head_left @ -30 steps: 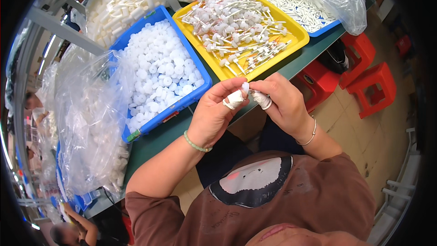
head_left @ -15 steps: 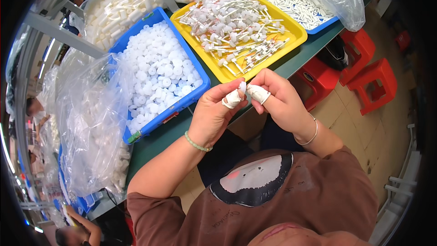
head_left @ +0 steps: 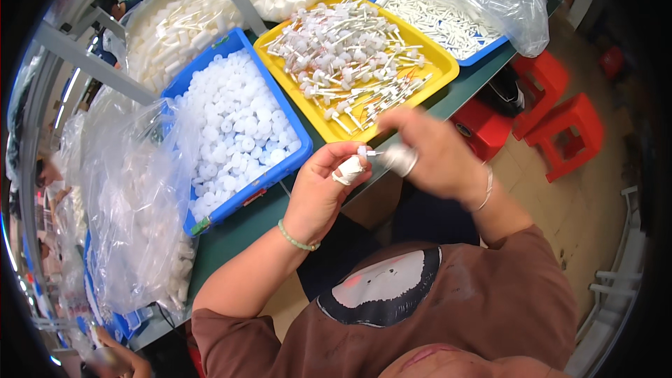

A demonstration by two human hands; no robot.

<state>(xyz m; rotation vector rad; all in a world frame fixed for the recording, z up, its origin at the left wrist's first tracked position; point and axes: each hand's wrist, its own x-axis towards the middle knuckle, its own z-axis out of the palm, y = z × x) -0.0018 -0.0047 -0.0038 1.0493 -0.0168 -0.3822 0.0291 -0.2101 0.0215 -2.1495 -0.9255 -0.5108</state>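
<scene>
**A pale stem lies crosswise between two hands**

The person's left hand point(head_left: 322, 180) has its thumb and forefinger pinched on a small white piece point(head_left: 362, 150), just off the near edge of the yellow tray point(head_left: 439, 70). From here I see the piece's thin end pointing right, its long axis running almost level across the gap toward the right hand point(head_left: 439, 157). The left hand is the nearer one, in contact with the piece; the right is just beside it, its white-wrapped thumb point(head_left: 400, 159) close to the thin tip. That hand is smeared by motion, so I cannot tell whether its fingers touch the tip or stand clear.

White discs point(head_left: 241, 115) fill the blue tray point(head_left: 287, 168) beyond the left wrist, and stemmed pieces point(head_left: 350, 49) heap the yellow one. Both trays rest on the green worktop point(head_left: 229, 243).
</scene>
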